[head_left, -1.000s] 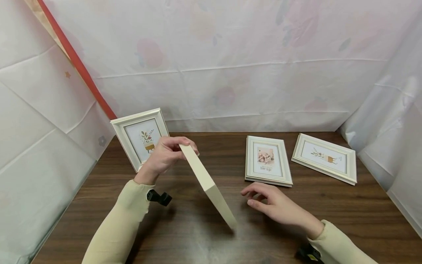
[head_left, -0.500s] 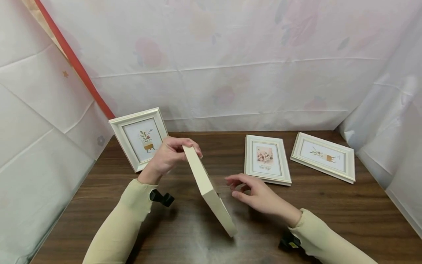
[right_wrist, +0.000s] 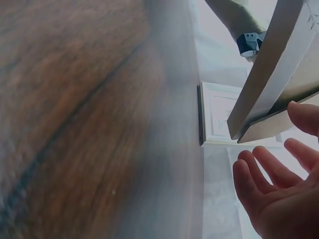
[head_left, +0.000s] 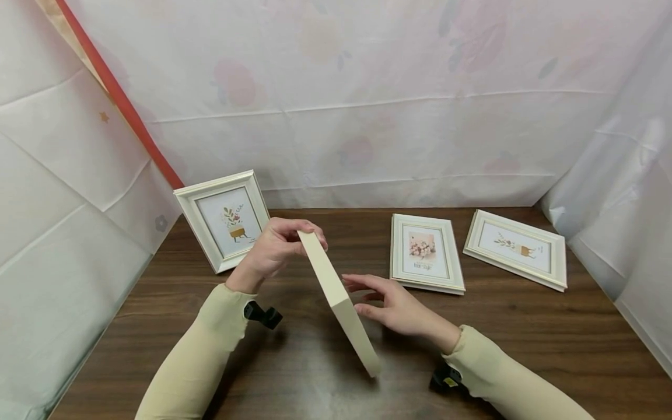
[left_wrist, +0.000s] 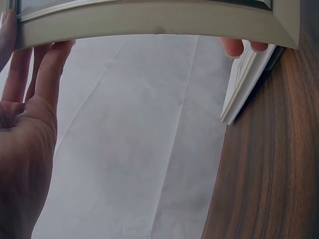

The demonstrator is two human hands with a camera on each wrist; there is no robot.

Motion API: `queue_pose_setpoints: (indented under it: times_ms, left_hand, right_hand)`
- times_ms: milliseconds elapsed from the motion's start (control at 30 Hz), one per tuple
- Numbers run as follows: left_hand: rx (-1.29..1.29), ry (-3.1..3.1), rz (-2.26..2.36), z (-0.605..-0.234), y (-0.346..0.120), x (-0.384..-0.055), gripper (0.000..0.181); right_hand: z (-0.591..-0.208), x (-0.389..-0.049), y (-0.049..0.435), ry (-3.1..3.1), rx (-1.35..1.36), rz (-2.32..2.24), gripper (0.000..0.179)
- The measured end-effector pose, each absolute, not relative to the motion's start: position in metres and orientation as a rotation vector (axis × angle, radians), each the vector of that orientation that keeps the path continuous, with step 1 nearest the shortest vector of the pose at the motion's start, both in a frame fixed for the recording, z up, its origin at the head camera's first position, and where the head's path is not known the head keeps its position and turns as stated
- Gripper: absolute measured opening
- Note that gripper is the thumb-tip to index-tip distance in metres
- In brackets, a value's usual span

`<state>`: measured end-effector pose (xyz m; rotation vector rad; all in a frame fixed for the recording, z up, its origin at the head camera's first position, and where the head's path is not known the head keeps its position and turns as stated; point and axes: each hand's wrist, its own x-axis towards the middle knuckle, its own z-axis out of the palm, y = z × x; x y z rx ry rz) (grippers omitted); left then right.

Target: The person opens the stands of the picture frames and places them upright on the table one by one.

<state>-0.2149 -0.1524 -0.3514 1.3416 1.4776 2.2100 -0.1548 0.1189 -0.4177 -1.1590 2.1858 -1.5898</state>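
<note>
My left hand grips a cream picture frame by its upper end, thumb on one side and fingers on the other. The picture frame stands tilted and edge-on in the head view, its lower corner at or just above the table. My right hand is beside its right side with fingers loosely bent. In the right wrist view its thumb and fingers are close to the frame's edge; whether they touch it I cannot tell. The left wrist view shows the frame's border and part of its glass.
A white frame with a plant picture stands upright at the back left. Two more white frames lie on the right: one with a flower picture, another with a plant picture. A white patterned curtain borders the dark wooden table.
My right hand has moved left, up close to the tilted picture frame. The left hand keeps its grip and has shifted slightly right with the frame, which has turned a little back and forth.
</note>
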Motion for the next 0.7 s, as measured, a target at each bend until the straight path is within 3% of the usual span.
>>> queue_pose_setpoints:
  times_ms: [700]
  left_hand:
    - [1.338, 1.458, 2.229, -0.3531, -0.1563, -0.2188, 0.029]
  right_hand:
    - [-0.4096, -0.1559, 0.1231, 2.264, -1.112, -1.619, 0.035]
